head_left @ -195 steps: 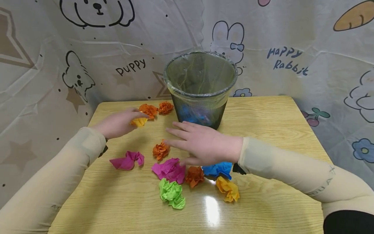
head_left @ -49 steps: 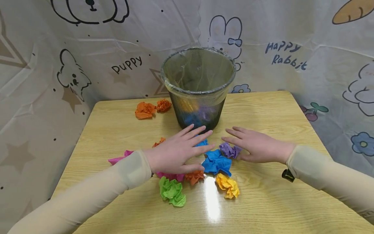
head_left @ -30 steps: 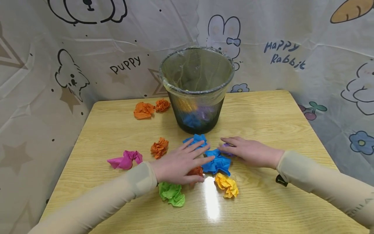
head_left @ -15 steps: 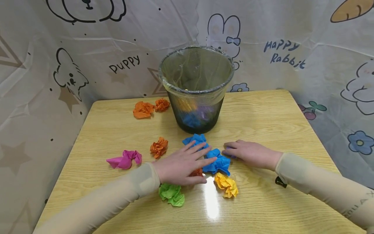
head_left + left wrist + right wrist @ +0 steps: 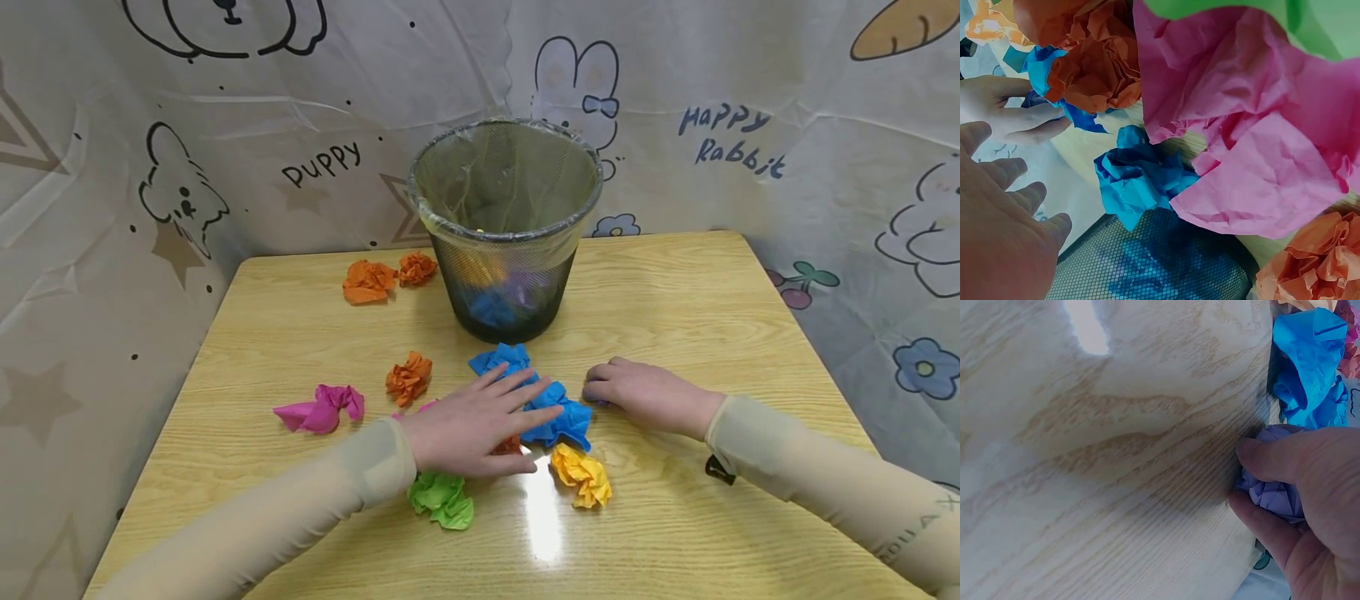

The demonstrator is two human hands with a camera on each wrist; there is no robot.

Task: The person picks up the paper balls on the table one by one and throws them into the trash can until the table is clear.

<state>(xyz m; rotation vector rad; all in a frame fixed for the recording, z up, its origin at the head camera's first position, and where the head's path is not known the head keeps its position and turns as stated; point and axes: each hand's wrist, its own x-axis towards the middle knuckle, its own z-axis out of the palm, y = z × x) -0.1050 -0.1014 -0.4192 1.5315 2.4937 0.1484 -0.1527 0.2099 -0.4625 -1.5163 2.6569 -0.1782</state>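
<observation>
In the right wrist view my right hand [image 5: 1310, 500] holds a crumpled purple paper ball [image 5: 1275, 497], thumb on one side and fingers on the other, down at the table. My left hand [image 5: 476, 425] is spread with straight fingers above the paper balls in the head view. Beneath or beside it lie two blue paper balls [image 5: 558, 417], a brown-orange one [image 5: 508, 446], a green one [image 5: 442, 500] and a pink one [image 5: 1254, 125], which the hand mostly hides from the head camera. A yellow paper ball [image 5: 581, 475] sits just right of the left thumb.
A black mesh wastebasket [image 5: 506, 237] with a clear liner stands behind the hands, coloured paper inside. Orange balls [image 5: 369, 282] lie left of it; another orange ball [image 5: 408, 379] and a magenta piece [image 5: 322, 408] are nearer. A printed curtain [image 5: 300, 108] hangs behind the table [image 5: 675, 283].
My right hand has come down over the purple ball and curled its fingers round it. My left hand went from the far-left papers to the middle pile. Yellow and purple paper now shows in the wastebasket.
</observation>
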